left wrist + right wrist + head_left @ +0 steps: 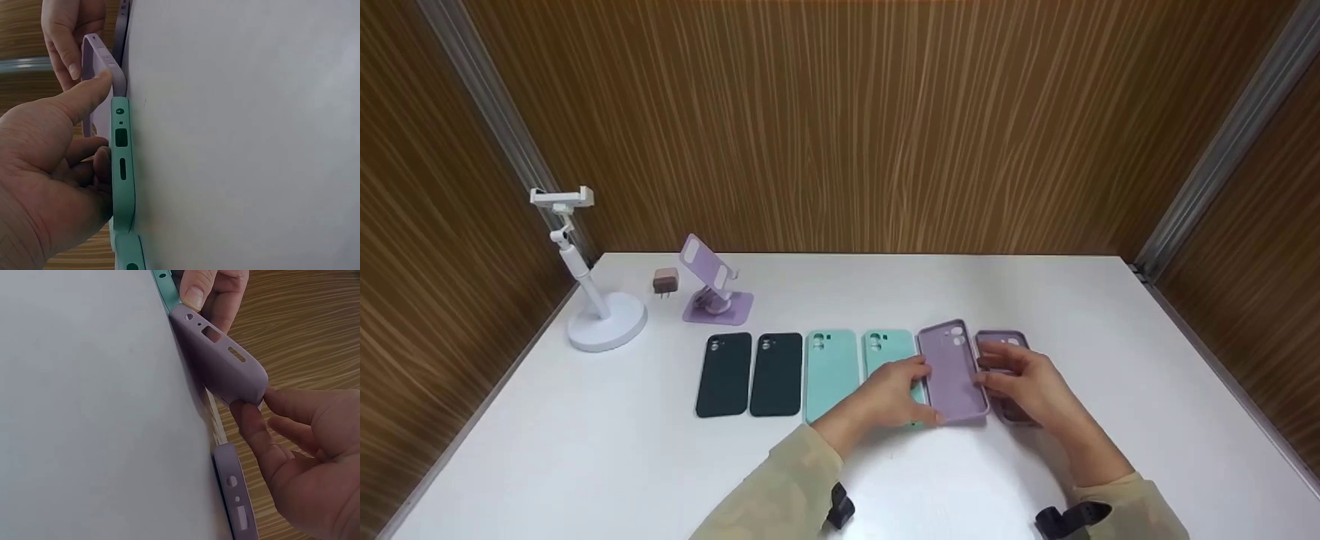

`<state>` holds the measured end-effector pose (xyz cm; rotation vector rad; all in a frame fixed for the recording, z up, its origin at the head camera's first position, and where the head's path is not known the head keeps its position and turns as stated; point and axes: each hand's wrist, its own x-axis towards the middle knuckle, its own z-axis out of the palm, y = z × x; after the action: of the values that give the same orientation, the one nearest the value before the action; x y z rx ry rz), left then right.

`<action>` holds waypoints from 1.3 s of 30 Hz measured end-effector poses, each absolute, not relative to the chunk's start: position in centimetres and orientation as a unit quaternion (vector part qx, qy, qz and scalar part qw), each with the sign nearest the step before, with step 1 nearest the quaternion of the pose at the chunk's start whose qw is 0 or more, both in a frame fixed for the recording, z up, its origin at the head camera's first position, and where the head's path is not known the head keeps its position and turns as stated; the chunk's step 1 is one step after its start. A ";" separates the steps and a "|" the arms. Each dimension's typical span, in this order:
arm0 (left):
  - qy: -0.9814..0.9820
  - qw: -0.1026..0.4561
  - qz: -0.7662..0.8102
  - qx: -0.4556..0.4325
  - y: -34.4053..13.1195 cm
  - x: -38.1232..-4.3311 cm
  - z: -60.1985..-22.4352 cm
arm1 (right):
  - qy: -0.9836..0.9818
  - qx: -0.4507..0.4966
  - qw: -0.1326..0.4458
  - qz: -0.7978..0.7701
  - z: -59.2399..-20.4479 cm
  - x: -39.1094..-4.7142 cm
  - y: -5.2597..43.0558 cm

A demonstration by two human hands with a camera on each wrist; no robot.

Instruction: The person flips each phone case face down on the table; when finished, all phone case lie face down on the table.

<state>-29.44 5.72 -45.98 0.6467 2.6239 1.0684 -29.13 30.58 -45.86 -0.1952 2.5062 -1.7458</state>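
A lilac phone case (952,371), inner side up, is tilted, its right edge raised off the table. My right hand (1027,382) pinches that raised edge between thumb and fingers; the right wrist view shows the case's outer face (219,371) and port holes. At the opposite long edge, my left hand (889,394) holds the case, thumb at the near corner and fingers higher up. Under my left hand lies a teal phone case (889,345), partly covered. Another lilac phone case (1020,412) lies beneath my right hand, mostly hidden by it.
Left of the hands lie another teal case (832,375) and two dark cases (776,375), all in one row. Behind them stand a lilac folding phone stand (718,307), a small plug charger (665,280) and a white stand (607,322). Wood-grain panels (840,127) enclose the table.
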 end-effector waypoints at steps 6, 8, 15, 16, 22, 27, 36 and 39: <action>0.897 0.122 0.371 0.206 6.1 -29.5 -45.0 | 0.811 -0.047 0.051 -0.581 -45.9 -29.3 30.9; 0.893 0.121 0.388 0.193 6.2 -29.3 -44.3 | 0.812 -0.045 0.051 -0.579 -45.8 -29.3 31.0; 0.857 0.128 0.475 0.157 7.5 -28.2 -42.7 | 0.817 -0.046 0.048 -0.573 -45.5 -29.1 31.0; 0.853 0.130 0.482 0.151 7.8 -28.0 -42.7 | 0.816 -0.048 0.047 -0.574 -45.5 -29.1 31.1; 0.831 0.131 0.527 0.118 8.8 -27.5 -43.2 | 0.811 -0.055 0.044 -0.580 -45.2 -29.1 31.3; 0.807 0.134 0.565 0.110 9.1 -27.5 -43.6 | 0.806 -0.048 0.046 -0.589 -45.0 -29.1 31.4; 0.794 0.147 0.582 0.101 9.2 -27.4 -43.7 | 0.802 -0.043 0.062 -0.592 -45.1 -29.0 31.5; 0.788 0.154 0.587 0.106 9.1 -27.4 -43.7 | 0.786 -0.045 0.075 -0.612 -45.1 -29.0 31.3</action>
<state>-27.45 9.12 -43.71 0.3035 2.2588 1.6817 -29.02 31.34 -45.12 -0.1356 2.3591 -1.8354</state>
